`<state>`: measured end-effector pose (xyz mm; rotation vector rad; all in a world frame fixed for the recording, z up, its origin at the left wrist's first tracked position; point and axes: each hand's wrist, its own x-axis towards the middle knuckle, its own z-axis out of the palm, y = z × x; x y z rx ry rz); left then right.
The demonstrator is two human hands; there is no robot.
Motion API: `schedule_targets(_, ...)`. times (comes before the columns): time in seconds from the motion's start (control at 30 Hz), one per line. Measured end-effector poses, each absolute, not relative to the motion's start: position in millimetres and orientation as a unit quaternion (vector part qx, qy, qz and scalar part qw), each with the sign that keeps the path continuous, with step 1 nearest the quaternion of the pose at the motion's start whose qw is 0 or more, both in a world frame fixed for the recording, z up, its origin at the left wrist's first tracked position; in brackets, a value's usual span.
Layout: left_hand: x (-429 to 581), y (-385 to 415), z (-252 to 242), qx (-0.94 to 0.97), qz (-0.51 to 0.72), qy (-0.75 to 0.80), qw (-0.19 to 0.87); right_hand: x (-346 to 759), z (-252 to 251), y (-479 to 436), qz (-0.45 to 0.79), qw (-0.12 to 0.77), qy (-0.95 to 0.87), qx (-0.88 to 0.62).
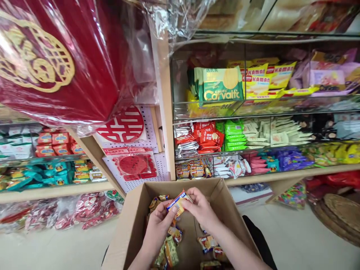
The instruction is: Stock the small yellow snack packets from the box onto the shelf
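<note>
An open cardboard box (132, 221) sits low in front of me, with several small wrapped snack packets (208, 242) loose on its bottom. Both hands are over the box. My left hand (157, 223) and my right hand (201, 208) pinch one small orange, blue and white snack packet (177, 201) between their fingertips, holding it above the box near its far wall. More packets (168, 255) lie under my left wrist.
Glass-fronted shelves (253, 108) ahead hold green biscuit packs (221, 86), yellow packs (261, 78) and rows of small sweets. A red velvet item in plastic wrap (56, 60) hangs at upper left. Shelves on the left (53, 191) carry more sweets. A woven basket (341, 217) stands at right.
</note>
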<state>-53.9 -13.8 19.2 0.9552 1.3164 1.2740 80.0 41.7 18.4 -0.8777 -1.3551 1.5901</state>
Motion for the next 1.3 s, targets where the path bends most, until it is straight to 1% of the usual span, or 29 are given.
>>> schedule_targets(0.1, -48.4, -11.3, 25.7, 0.359, 0.559, 0.526, 0.531, 74.2, 16.5, 38.8, 0.610, 0.472, -0.504, -0.390)
schedule_targets(0.2, -50.8, -11.1, 28.2, 0.334, 0.561, 0.508, 0.561, 73.5, 8.6, 40.0, 0.580, 0.510, -0.490, -0.405)
schedule_targets(0.3, -51.6, -10.8, 25.8, 0.317, 0.562, 0.491, 0.585, 73.1, 0.8, 42.3, 0.564, 0.533, -0.470, -0.422)
schedule_targets(0.43, -47.0, -9.9, 16.9, 0.302, 0.580, 0.480, 0.584, 72.6, -5.8, 44.5, 0.588, 0.547, -0.411, -0.432)
schedule_targets(0.57, -37.0, -11.0, 4.9, 0.230, 0.598, 0.485, 0.596, 71.7, -4.7, 35.4, 0.653, 0.525, -0.350, -0.420)
schedule_targets(0.67, -28.3, -13.5, -5.8, 0.171, 0.610, 0.506, 0.586, 69.2, -6.6, 19.6, 0.700, 0.478, -0.376, -0.375)
schedule_targets(0.77, -30.8, -16.2, -11.1, 0.223, 0.536, 0.552, 0.598, 73.5, -14.3, 14.0, 0.690, 0.438, -0.429, -0.384)
schedule_targets(0.8, -36.7, -16.6, -10.2, 0.271, 0.512, 0.572, 0.581, 78.5, -16.3, 17.7, 0.674, 0.427, -0.452, -0.398)
schedule_targets(0.83, -45.8, -16.7, -8.0, 0.327, 0.497, 0.596, 0.540, 85.5, -17.0, 24.7, 0.645, 0.415, -0.487, -0.418)
schedule_targets(0.87, -57.7, -16.2, -5.1, 0.391, 0.488, 0.619, 0.475, 94.2, -16.1, 34.8, 0.598, 0.400, -0.534, -0.445)
schedule_targets(0.93, -87.5, -13.8, 0.2, 0.508, 0.458, 0.666, 0.299, 114.0, -10.0, 61.6, 0.443, 0.359, -0.650, -0.502)
schedule_targets(0.97, -103.2, -12.2, 1.0, 0.559, 0.407, 0.690, 0.213, 123.4, -5.6, 77.0, 0.349, 0.337, -0.702, -0.521)
schedule_targets(1.0, -118.0, -10.7, 0.0, 0.581, 0.365, 0.717, 0.126, 131.2, -1.3, 92.7, 0.262, 0.314, -0.744, -0.528)
schedule_targets(1.03, -130.7, -9.4, -2.9, 0.577, 0.328, 0.745, 0.065, 137.0, 2.4, 108.1, 0.193, 0.289, -0.772, -0.532)
schedule_targets(1.07, -140.8, -8.6, -7.3, 0.569, 0.289, 0.768, 0.046, 140.4, 5.1, 122.8, 0.142, 0.263, -0.791, -0.533)
schedule_targets(1.1, -147.9, -8.3, -12.7, 0.557, 0.265, 0.785, 0.051, 141.6, 6.5, 136.6, 0.109, 0.237, -0.803, -0.536)
schedule_targets(1.13, -152.1, -8.6, -18.3, 0.547, 0.250, 0.795, 0.078, 140.6, 6.8, 149.6, 0.088, 0.214, -0.809, -0.540)
schedule_targets(1.23, -151.7, -11.9, -30.0, 0.529, 0.262, 0.789, 0.168, 129.4, 2.4, 184.3, 0.074, 0.181, -0.806, -0.559)
schedule_targets(1.3, -147.0, -14.9, -31.4, 0.519, 0.284, 0.785, 0.183, 118.1, -1.3, 205.1, 0.080, 0.182, -0.799, -0.568)
